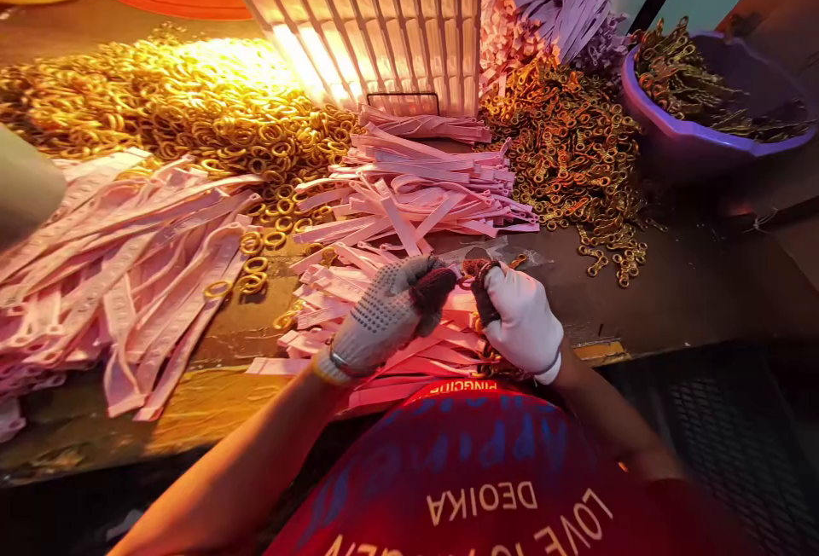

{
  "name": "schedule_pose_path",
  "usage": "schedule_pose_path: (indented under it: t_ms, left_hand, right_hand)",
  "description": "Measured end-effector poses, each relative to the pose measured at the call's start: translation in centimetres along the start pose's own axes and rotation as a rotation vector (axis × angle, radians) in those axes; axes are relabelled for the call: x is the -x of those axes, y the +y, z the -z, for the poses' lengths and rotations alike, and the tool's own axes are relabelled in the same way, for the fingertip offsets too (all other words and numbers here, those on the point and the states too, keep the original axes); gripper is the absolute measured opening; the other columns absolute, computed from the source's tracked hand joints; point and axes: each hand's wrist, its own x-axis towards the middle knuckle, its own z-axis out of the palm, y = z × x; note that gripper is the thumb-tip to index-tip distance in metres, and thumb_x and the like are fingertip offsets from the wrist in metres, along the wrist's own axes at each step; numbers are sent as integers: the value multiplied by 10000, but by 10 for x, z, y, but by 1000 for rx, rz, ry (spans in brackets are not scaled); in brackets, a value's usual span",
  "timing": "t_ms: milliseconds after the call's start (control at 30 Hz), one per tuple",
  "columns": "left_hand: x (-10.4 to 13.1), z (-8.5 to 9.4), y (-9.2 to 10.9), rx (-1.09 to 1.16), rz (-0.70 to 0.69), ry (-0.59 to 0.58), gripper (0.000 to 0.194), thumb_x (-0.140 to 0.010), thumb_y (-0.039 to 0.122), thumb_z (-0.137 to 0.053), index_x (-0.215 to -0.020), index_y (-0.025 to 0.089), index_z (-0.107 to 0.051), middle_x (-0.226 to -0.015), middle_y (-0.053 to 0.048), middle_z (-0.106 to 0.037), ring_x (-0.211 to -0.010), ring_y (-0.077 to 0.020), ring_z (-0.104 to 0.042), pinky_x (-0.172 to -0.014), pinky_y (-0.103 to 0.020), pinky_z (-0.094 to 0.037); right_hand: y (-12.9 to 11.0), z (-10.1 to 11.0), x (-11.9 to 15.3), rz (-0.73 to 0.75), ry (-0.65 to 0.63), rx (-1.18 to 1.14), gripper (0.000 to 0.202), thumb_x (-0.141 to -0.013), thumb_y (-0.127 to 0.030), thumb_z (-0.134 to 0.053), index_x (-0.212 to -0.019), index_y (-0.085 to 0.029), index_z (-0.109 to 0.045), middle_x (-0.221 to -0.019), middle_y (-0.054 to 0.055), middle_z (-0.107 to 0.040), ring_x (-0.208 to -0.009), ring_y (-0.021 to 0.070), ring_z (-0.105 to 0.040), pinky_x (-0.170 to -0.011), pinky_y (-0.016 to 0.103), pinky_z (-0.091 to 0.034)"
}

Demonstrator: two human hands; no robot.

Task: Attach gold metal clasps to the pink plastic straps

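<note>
My left hand, in a grey dotted glove with dark fingertips, is closed in a pinch above a heap of pink straps. Close beside it, my right hand wears a white glove with dark fingertips and is also pinched shut. The fingertips nearly meet, and a small pinkish and golden bit shows between them, too small to name. A few metal clasps lie under my right hand, partly hidden by it. Behind the hands is another stack of pink straps.
Golden rings form a large heap at the back left, with long pink straps in front. At the right are a pile of metal clasps and a purple basin holding more. A ribbed, glowing panel stands at the back.
</note>
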Motion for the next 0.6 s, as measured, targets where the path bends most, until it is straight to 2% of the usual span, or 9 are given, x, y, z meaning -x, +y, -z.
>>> schedule_pose_path:
  t_ms: [67, 167, 233, 333, 400, 500, 600]
  left_hand:
    - [7, -7, -10, -67, -45, 24, 362, -988, 488, -520, -741, 226, -477, -508, 53, -466, -405, -103, -386, -417, -222, -302]
    - [6, -11, -28, -352, -232, 70, 277, -945, 371, -542, -717, 215, -522, -617, -3, -573, -541, -140, -501, -528, -253, -374]
    - [1, -10, -39, -477, -302, 17, 197, -915, 306, -540, -757, 203, -596, -726, -43, -665, -630, -167, -560, -608, -277, -412]
    - [-7, -5, -47, -423, -283, -166, 231, -943, 316, -514, -802, 196, -653, -751, -46, -693, -641, -174, -567, -637, -283, -435]
    - [-11, -2, -49, -377, -286, -243, 258, -962, 325, -496, -829, 197, -677, -734, -36, -686, -618, -169, -550, -624, -276, -433]
    - [-13, 0, -50, -465, -337, -271, 199, -928, 276, -535, -898, 205, -719, -801, -51, -721, -651, -185, -587, -654, -288, -446]
    - [-11, -1, -54, -460, -301, -242, 107, -844, 262, -647, -876, 216, -738, -799, -61, -725, -680, -210, -614, -662, -300, -457]
  right_hand:
    - [-8, 0, 0, 27, -65, 172, 187, -809, -172, -599, -995, -186, -606, -872, 107, -668, -756, 263, -595, -662, 356, -428]
    - [-13, -5, 8, 63, -150, 317, 122, -822, -184, -635, -937, -182, -596, -821, 111, -648, -690, 248, -554, -585, 357, -333]
    - [-13, -11, 15, 63, -167, 365, 48, -864, -155, -601, -905, -178, -588, -792, 110, -638, -662, 235, -529, -564, 354, -284]
    - [-11, -21, 24, 47, -113, 400, 67, -919, -143, -541, -880, -178, -582, -787, 113, -634, -666, 231, -510, -567, 356, -270]
    - [-10, -26, 29, 44, -69, 399, 65, -929, -158, -540, -884, -182, -580, -796, 110, -631, -675, 232, -500, -577, 358, -277]
    - [-9, -30, 31, 65, -52, 400, 48, -918, -164, -555, -886, -186, -582, -798, 103, -628, -681, 230, -490, -584, 357, -287]
    - [-11, -30, 27, 65, -104, 388, 62, -921, -154, -544, -902, -175, -599, -821, 114, -646, -695, 231, -508, -594, 353, -324]
